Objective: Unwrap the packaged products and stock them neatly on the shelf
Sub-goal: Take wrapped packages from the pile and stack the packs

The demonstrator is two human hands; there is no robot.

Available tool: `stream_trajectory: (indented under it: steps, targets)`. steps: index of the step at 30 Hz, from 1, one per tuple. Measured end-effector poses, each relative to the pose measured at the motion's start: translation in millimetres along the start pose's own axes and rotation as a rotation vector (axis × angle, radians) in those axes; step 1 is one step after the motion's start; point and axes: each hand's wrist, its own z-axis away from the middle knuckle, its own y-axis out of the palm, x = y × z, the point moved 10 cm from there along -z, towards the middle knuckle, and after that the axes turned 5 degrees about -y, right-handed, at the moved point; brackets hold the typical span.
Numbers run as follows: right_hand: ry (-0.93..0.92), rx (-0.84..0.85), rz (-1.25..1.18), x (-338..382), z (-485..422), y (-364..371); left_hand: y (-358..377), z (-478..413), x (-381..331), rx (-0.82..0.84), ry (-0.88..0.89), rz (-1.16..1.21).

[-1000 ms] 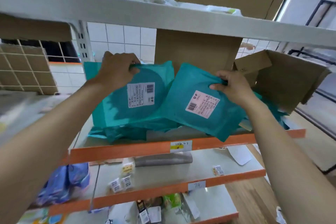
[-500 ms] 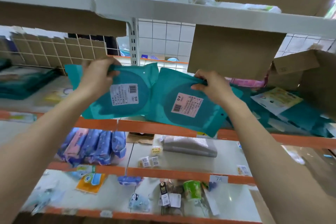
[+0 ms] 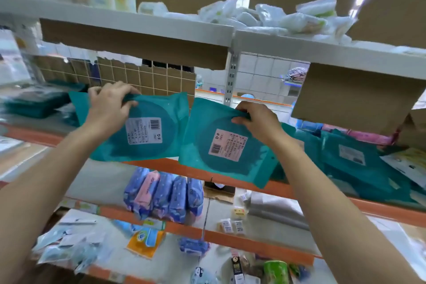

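left hand [image 3: 110, 108] is pinched shut on the top edge of one teal pouch [image 3: 147, 131]; right hand [image 3: 255, 122] is clamped the same way on a second teal pouch [image 3: 221, 147]; both hang in front of the orange-edged shelf [image 3: 161, 166], not set down yet; grips are only at the top edge, so either could slip or flop crooked onto the teal pile [image 3: 359, 168]; white barcode labels are there, print too small to read

Bright, even daylight fills my view, with white glare from a strip at the top right corner. Shadows are faint. The left edge smears with motion blur, and the shelf edges [image 3: 138, 18] bow from wide-angle distortion.
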Motion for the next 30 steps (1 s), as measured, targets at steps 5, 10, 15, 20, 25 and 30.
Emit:
stream_trajectory:
  steps: [5, 10, 15, 20, 25, 30]
  targets:
    - [0.001, -0.002, 0.019, 60.1, -39.5, 36.1, -15.5, -21.3, 72.5, 0.036, 0.006, -0.002]
    - [-0.013, 0.002, 0.005, 110.2, -71.0, 76.5, -30.9, -40.4, 137.6, 0.058, -0.019, -0.012]
    - [-0.069, 0.041, -0.050, 154.9, -110.9, 112.0, -42.8, -55.4, 193.0, 0.038, -0.081, -0.039]
    - [-0.159, 0.040, -0.062, 188.0, -157.6, 141.8, -42.8, -70.3, 247.5, 0.029, -0.163, -0.073]
    - [-0.173, 0.074, -0.038, 207.8, -207.1, 166.9, -32.6, -103.0, 295.4, 0.065, -0.198, -0.079]
    - [-0.209, 0.110, -0.079, 223.0, -250.2, 191.1, -28.0, -136.1, 331.3, 0.081, -0.170, 0.001]
